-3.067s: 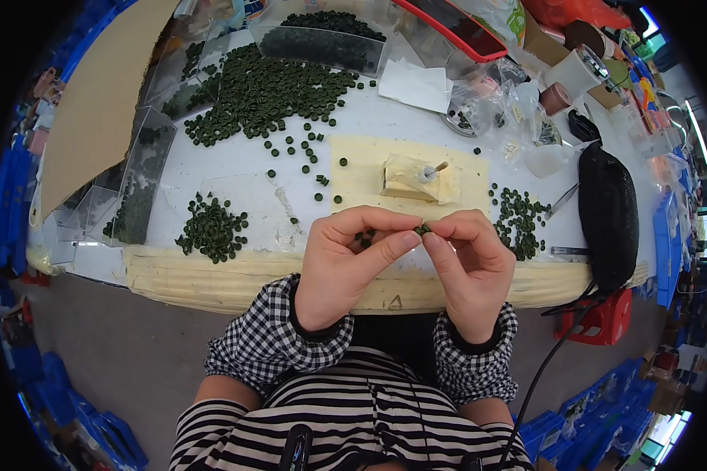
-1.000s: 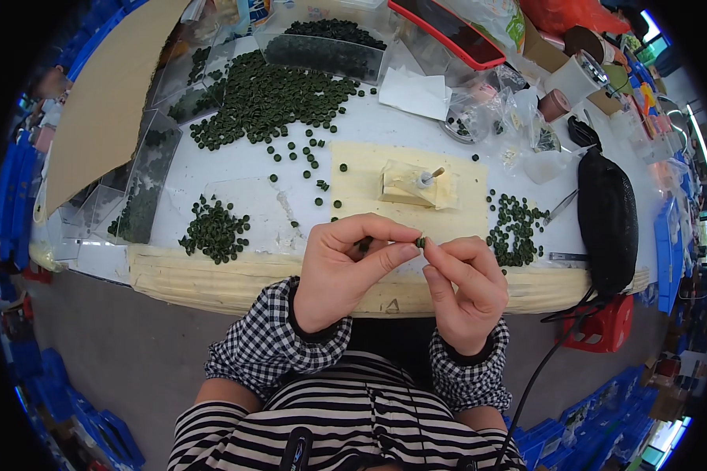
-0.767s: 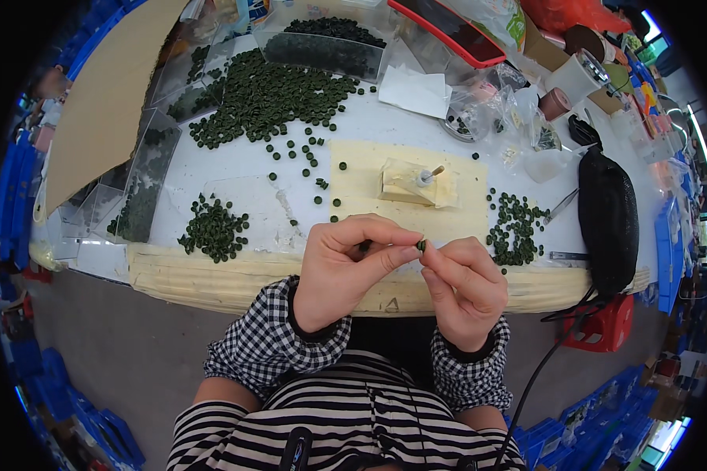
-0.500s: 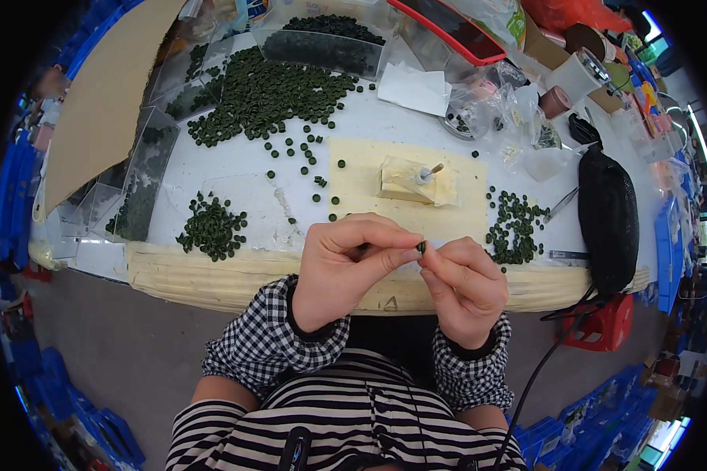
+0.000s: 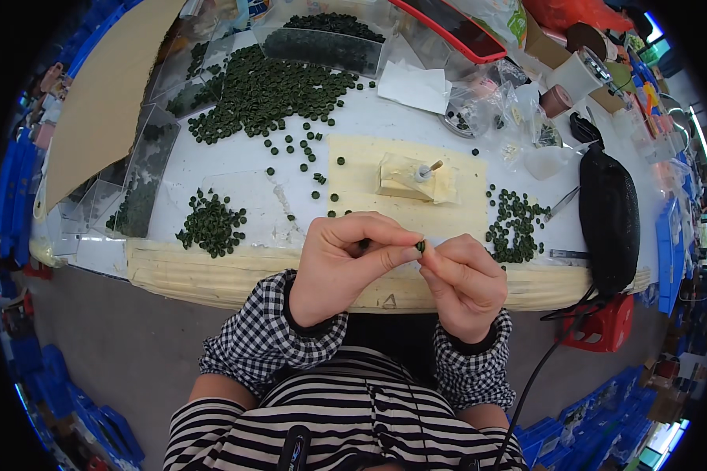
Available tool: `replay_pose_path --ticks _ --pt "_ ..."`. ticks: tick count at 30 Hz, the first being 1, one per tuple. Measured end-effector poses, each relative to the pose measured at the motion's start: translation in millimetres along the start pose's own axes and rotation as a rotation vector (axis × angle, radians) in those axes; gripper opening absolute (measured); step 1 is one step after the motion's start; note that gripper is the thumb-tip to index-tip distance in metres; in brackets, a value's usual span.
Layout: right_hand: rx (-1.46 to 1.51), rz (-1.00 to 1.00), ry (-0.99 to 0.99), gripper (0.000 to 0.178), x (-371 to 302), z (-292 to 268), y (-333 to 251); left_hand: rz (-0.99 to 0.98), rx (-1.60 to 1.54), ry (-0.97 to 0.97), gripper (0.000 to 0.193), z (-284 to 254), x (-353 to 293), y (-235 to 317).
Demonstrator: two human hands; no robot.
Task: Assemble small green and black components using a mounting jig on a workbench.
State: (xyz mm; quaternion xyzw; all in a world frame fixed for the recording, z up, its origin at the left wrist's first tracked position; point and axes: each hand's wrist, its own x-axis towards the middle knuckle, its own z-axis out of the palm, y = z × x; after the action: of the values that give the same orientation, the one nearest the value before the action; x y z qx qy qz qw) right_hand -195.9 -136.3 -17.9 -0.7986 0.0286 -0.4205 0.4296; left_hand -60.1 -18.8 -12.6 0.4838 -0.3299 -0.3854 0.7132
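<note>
A small round dark green piece is pinched between the thumb and index fingertip of my left hand. The fingertips of my right hand are closed together and touch that piece from the right; whether they hold anything else is hidden. Something dark shows in the curl of my left fingers, too covered to name. Beyond my hands, a tape-wrapped block with a short upright peg stands on a cream sheet. Loose piles of similar green pieces lie at the left and at the right.
A large heap of green pieces spreads at the back left beside clear plastic bins. Tweezers and a black pouch lie at the right. Behind are white paper, a red-edged phone and plastic bags.
Both hands stay almost in place with the green piece between them. My left wrist has shifted very slightly, and the view has moved a little.
</note>
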Motion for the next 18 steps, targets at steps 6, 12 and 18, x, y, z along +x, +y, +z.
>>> replay_pose_path --ticks 6,12,18 --pt "0.019 0.004 -0.002 0.037 -0.4 -0.4 0.4 0.026 0.0 -0.008 0.018 0.5 0.1 0.2" --pt "0.019 -0.002 0.003 0.038 -1.2 -0.6 1.4 0.04 0.008 -0.012 0.018 -0.2 -0.1 -1.3" --pt "0.019 0.017 0.006 0.038 -1.4 0.0 0.6 0.044 0.011 -0.004 0.019 0.2 -0.2 -2.1"
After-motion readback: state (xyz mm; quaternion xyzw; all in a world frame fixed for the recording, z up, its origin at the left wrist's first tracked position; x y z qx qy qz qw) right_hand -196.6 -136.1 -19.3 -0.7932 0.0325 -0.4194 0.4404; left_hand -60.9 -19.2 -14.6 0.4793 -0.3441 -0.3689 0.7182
